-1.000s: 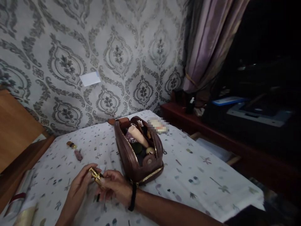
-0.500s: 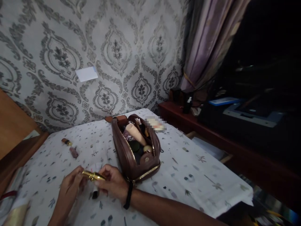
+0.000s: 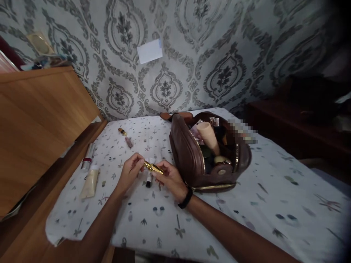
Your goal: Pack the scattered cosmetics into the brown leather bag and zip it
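Note:
A shiny gold cosmetic tube (image 3: 154,168) lies between my two hands, above the patterned cloth. My left hand (image 3: 134,166) pinches its left end between thumb and fingers. Its right end is gripped by my right hand (image 3: 170,179), which has a black band on the wrist. Whether it is a lipstick or a mascara cannot be made out. Just beneath the tube, a small white item with a black end (image 3: 148,181) is partly hidden. To the right of my hands stands an open brown makeup bag (image 3: 186,157), its gold zip apart, with a peach tube (image 3: 208,136) sticking up inside.
Farther back lie a small black-and-gold item (image 3: 122,131) and a pinkish tube (image 3: 128,142). On the left are a cream tube (image 3: 90,184) and a silver tube with a red band (image 3: 87,159). A wooden panel (image 3: 41,120) borders the cloth-covered table (image 3: 148,226).
My view has swung left, so the bag and hands appear farther right and the left-side tubes show fully. Both hands still hold the gold tube.

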`<act>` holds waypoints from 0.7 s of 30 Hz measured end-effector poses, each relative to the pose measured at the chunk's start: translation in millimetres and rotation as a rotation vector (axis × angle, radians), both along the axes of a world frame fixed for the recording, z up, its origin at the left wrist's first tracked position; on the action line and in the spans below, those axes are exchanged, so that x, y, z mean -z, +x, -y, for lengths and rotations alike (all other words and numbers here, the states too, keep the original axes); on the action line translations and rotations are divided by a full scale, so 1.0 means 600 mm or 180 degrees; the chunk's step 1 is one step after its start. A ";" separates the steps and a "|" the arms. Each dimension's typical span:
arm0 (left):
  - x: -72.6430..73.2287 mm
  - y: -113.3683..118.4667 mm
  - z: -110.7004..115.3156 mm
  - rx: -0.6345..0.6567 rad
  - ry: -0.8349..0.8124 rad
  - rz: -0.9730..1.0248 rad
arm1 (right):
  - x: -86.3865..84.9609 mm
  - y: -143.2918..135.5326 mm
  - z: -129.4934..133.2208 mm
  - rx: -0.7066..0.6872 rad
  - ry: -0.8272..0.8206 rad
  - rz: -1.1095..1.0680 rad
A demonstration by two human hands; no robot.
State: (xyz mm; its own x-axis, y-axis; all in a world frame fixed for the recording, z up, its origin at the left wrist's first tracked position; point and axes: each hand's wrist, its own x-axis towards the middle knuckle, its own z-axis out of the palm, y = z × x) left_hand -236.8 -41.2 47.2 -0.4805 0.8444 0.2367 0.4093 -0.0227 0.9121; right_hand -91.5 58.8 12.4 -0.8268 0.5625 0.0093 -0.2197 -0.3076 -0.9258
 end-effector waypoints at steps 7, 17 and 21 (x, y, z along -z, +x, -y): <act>-0.008 -0.003 0.004 0.0231 0.0062 0.0110 | -0.002 0.000 -0.001 0.0059 0.0042 0.0033; -0.008 0.001 0.003 0.0002 -0.0089 -0.0202 | 0.007 -0.003 -0.001 0.0150 0.0087 0.0073; -0.006 0.001 0.001 -0.0200 -0.0082 -0.0309 | 0.007 -0.003 -0.001 0.0135 0.0066 0.0108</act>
